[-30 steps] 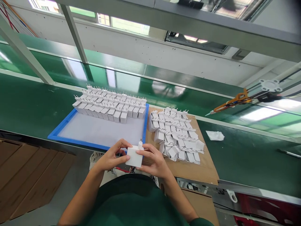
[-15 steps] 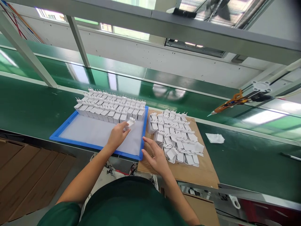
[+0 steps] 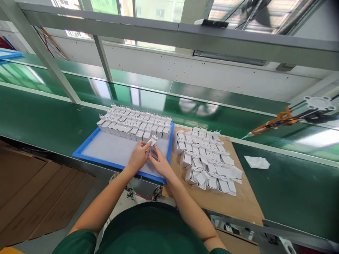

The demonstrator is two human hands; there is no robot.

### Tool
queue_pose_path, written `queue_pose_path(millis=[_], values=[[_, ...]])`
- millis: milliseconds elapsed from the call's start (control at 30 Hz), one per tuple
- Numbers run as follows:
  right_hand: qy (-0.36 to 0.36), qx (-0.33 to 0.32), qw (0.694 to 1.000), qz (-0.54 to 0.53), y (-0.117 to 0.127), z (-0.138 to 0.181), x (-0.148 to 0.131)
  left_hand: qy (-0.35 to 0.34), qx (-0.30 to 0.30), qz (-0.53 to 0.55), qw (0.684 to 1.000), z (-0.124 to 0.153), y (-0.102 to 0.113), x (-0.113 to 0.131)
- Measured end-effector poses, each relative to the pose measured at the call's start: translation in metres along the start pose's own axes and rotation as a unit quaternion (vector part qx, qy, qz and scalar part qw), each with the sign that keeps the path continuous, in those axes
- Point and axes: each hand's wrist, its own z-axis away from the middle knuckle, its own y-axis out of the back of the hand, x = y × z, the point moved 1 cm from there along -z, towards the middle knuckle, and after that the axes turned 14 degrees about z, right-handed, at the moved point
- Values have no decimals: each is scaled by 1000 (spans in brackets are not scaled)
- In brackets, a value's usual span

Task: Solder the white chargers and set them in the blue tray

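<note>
A white charger plug (image 3: pixel 152 141) is pinched between both my hands over the blue-rimmed tray (image 3: pixel 87 145), just in front of the rows of white chargers (image 3: pixel 132 123) standing along the tray's far side. My left hand (image 3: pixel 138 157) grips it from the left with curled fingers. From the right, my right hand (image 3: pixel 160 163) touches it with its fingertips. Several more chargers (image 3: pixel 205 158) lie packed together on a brown cardboard sheet (image 3: pixel 238 201) to the right of the tray.
Tray and cardboard rest on a green conveyor belt (image 3: pixel 39 120). A crumpled white scrap (image 3: pixel 256 162) lies on the belt to the right. An orange-handled tool (image 3: pixel 275 122) hangs at the far right. Metal frame posts (image 3: pixel 53 67) rise behind the belt.
The charger went from in front of my body to the tray, carried by my left hand. My right hand let go, hovered near the cardboard, then rejoined the charger.
</note>
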Motion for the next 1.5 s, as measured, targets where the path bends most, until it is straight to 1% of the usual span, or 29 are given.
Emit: queue_pose_path(millis=[67,167,267,367,467,533,600,633,700,767,833,867,900,933,1000,1033,1067,1100,1167,1233,1300,1367,1433,1500], values=[[-5,3,1000,-3,-1,-9,3,-4,-22,15,1000,-8,-2,0],[-16,8,1000,1,4,-24,4,-19,-50,40,998,-18,-7,1],[-29,19,999,12,10,-36,1,-25,-62,42,997,-23,-13,2],[-31,23,999,23,11,-39,-3,-12,-66,32,997,-24,-16,2],[-25,20,999,30,11,-35,-8,-4,-69,34,997,-23,-14,1],[-20,22,999,36,15,-26,-12,-5,-66,42,997,-21,-13,0],[-2,35,999,42,24,-11,-20,-10,-60,51,997,-18,-10,0],[19,48,998,47,31,-1,-25,-14,-54,55,997,-16,-9,0],[76,88,991,59,51,23,-37,-29,-42,68,996,-13,-8,5],[123,137,981,66,78,48,-47,-47,-42,88,994,-12,-11,14],[140,205,966,67,112,68,-53,-69,-64,108,990,-15,-20,27],[145,255,954,66,132,76,-54,-81,-82,112,987,-18,-27,35],[147,325,932,64,153,83,-53,-91,-100,110,985,-22,-35,43],[141,403,902,63,176,88,-51,-95,-119,101,983,-28,-44,51],[99,570,814,45,223,94,-44,-84,-150,76,982,-40,-62,65],[80,610,788,38,246,94,-40,-73,-159,66,982,-46,-70,70],[65,629,774,32,268,94,-36,-63,-164,60,983,-51,-76,74],[48,635,771,23,288,92,-33,-57,-164,57,983,-56,-82,77],[14,618,786,-4,323,84,-28,-49,-155,55,985,-63,-89,81],[-14,593,805,-28,348,71,-26,-39,-147,53,987,-68,-92,82],[-24,573,818,-40,364,57,-24,-33,-143,55,988,-70,-92,82],[-22,555,831,-44,372,43,-23,-33,-140,65,987,-70,-88,84],[-19,540,840,-49,379,32,-20,-34,-135,80,987,-68,-78,86],[-24,539,840,-56,386,26,-16,-41,-133,117,983,-61,-60,86]])
